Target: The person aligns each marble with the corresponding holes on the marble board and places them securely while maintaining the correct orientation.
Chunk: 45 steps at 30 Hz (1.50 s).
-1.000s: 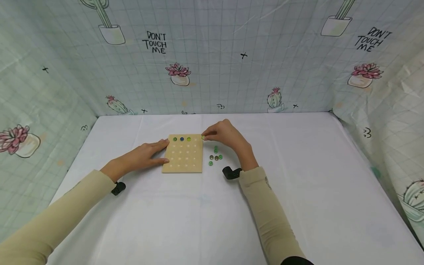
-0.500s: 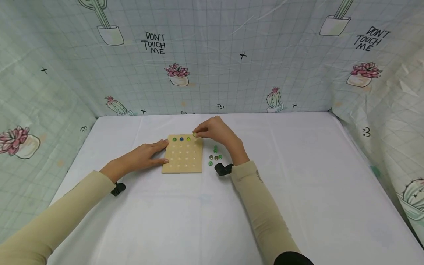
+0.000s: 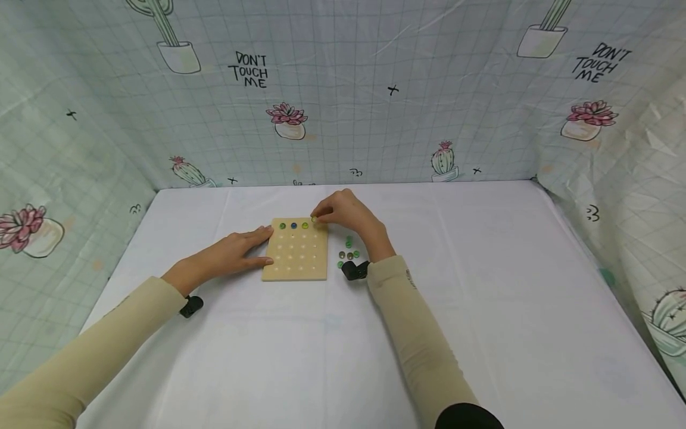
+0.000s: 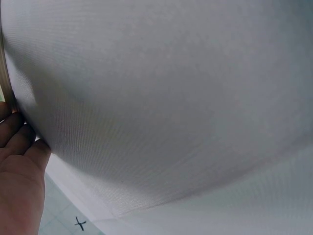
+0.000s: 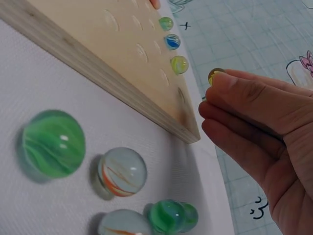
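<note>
A square wooden board [image 3: 296,275] with rows of shallow round dimples lies on the white table. Along its far row sit a green marble [image 5: 166,23], a blue marble [image 5: 172,41] and a yellow-green marble [image 5: 179,64]. My left hand [image 3: 236,251] rests at the board's left edge, fingers extended and thumb apart. Between thumb and fingertips, my right hand [image 3: 349,213] pinches a yellowish marble [image 5: 216,74], held over the far row to the right of the other three. The fingers cover most of it. In the left wrist view only part of the left hand [image 4: 22,161] shows.
Several loose marbles lie on the cloth right of the board, among them a green marble [image 5: 54,143] and a clear marble with orange swirls [image 5: 122,171]. Printed cloth walls [image 3: 343,119] enclose the table [image 3: 300,357] at the back and sides.
My right hand has moved left with the marble, from the board's far right corner to over the far row, then barely shifted. The left hand stays against the board.
</note>
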Each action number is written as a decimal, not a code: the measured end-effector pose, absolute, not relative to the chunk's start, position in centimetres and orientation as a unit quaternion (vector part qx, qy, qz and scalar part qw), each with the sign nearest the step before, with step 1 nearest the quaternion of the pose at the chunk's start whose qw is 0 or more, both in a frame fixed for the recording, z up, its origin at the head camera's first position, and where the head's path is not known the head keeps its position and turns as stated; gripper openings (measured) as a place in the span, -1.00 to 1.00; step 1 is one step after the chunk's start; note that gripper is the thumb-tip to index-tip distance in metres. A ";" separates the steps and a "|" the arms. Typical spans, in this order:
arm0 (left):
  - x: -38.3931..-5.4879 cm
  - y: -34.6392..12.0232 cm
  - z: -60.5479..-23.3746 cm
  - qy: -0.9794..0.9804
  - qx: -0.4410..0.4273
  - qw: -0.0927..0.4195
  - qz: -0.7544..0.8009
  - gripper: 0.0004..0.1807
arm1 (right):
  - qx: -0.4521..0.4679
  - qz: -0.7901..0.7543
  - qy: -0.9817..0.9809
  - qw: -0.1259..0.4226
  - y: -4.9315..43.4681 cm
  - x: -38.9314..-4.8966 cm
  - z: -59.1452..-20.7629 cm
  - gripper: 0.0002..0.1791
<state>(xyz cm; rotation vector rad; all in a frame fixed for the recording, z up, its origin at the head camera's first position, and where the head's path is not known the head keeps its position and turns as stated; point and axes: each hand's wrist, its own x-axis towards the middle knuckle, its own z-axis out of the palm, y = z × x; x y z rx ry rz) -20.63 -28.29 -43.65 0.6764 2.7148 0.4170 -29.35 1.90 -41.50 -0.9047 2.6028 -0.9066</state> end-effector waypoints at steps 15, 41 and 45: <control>-20.7 -28.3 -43.8 0.946 0.245 0.149 0.153 0.01 | -0.305 -0.300 0.894 0.133 1.3 -29.6 -41.9 -0.79; -20.4 -28.1 -43.4 0.944 0.245 0.152 0.158 -0.01 | -0.345 -0.272 0.890 0.121 1.7 -29.1 -41.9 -0.79; -20.4 -28.0 -43.4 0.945 0.249 0.147 0.154 -0.02 | -0.362 -0.263 0.886 0.118 2.5 -29.0 -41.5 -0.78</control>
